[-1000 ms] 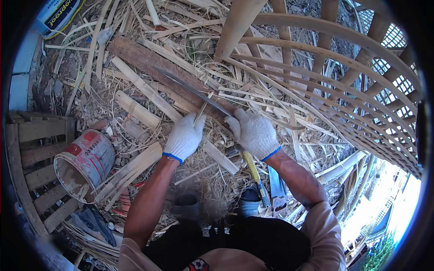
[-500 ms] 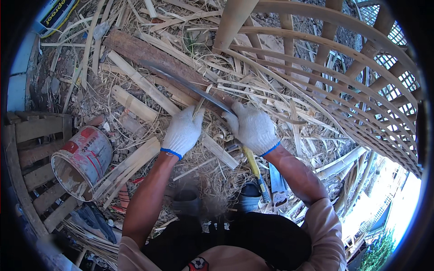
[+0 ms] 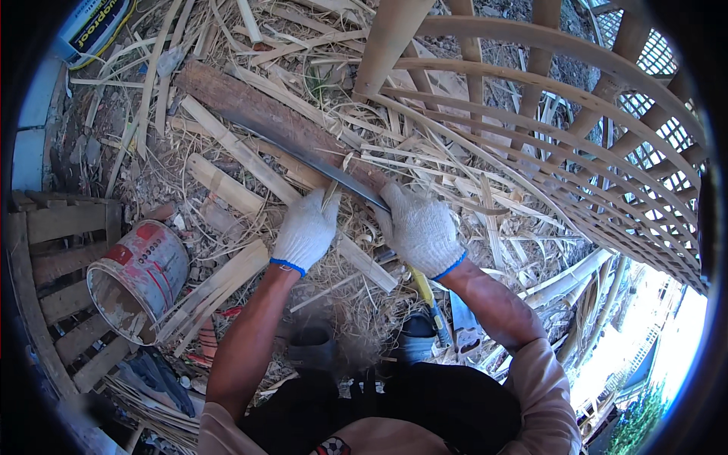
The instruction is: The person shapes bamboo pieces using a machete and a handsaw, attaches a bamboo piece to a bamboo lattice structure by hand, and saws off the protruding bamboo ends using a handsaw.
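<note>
Item: pale strip, just off centre toward eleven o'clock; left hand, fingers clamped on it, free end toward one.
Item: long knife, tip toward ten o'clock; right hand, fingers closed around its near end, handle hidden from me.
Change: I note the blade sits lower, toward six, crossing the strip closer to the left fingers. I judge the cutting is moving along the strip, with less clearance; edge contact I cannot confirm.
Item: brown plank, beyond the blade.
</note>
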The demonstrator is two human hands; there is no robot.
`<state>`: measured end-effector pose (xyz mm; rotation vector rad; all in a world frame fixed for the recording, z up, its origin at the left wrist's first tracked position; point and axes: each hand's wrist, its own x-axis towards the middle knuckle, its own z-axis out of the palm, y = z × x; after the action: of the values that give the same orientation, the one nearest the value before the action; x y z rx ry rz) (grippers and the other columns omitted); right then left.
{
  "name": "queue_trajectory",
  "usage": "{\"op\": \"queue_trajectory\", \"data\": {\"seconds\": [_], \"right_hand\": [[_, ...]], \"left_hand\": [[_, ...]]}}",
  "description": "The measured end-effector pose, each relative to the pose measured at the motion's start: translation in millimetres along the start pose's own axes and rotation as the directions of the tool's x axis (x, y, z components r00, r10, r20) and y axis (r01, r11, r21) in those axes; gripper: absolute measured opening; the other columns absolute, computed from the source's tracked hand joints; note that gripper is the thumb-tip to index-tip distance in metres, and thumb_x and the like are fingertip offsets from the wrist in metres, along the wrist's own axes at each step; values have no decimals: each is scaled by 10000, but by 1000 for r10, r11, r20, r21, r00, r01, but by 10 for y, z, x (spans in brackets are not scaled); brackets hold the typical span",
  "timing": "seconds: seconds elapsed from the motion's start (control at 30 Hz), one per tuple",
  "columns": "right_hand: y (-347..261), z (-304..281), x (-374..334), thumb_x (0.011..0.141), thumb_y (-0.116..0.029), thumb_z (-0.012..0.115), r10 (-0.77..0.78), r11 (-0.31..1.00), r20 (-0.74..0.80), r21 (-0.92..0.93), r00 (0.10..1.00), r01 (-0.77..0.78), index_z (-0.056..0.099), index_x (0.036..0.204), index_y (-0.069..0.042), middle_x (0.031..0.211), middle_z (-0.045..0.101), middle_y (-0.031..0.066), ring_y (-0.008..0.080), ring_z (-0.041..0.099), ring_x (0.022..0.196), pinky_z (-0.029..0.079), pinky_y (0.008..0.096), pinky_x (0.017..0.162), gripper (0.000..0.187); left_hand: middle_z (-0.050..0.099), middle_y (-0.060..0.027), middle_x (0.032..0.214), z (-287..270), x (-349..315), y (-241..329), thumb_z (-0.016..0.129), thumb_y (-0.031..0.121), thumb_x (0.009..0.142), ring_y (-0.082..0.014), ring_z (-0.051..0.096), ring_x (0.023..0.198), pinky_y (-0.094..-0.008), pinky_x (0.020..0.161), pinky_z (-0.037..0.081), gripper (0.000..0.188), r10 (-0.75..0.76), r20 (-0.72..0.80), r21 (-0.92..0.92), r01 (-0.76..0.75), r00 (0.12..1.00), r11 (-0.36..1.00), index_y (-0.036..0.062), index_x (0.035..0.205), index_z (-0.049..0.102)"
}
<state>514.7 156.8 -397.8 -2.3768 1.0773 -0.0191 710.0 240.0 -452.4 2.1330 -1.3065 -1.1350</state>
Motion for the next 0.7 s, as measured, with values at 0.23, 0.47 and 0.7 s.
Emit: {"op": "queue_trajectory", "data": {"seconds": [0.23,0.47,0.7], "right_hand": [[94,29,117,998,-269,607,181,983,138,-51,974,-176,582,1067,-48,854,700,206,411,708,805,566,531,695,233],[129,82,97,991,-250,616,231,971,173,-101,957,-216,580,1063,-59,846,695,209,409,709,804,561,544,696,207],[51,-16,26,984,-248,624,154,988,86,17,984,-156,578,1046,-45,862,694,216,413,708,805,559,540,696,217]], "left_hand": [[650,-321,870,66,-20,-62,549,310,1056,-526,635,890,-574,758,506,361,77,-53,9,-77,996,997,-21,926,612],[657,-325,886,33,-17,12,526,342,1063,-529,642,894,-569,761,513,389,44,-39,5,-44,998,999,-18,954,625],[656,-321,887,17,-12,48,532,323,1061,-524,641,896,-557,755,517,362,57,-28,-82,-59,998,995,-13,968,632]]}}
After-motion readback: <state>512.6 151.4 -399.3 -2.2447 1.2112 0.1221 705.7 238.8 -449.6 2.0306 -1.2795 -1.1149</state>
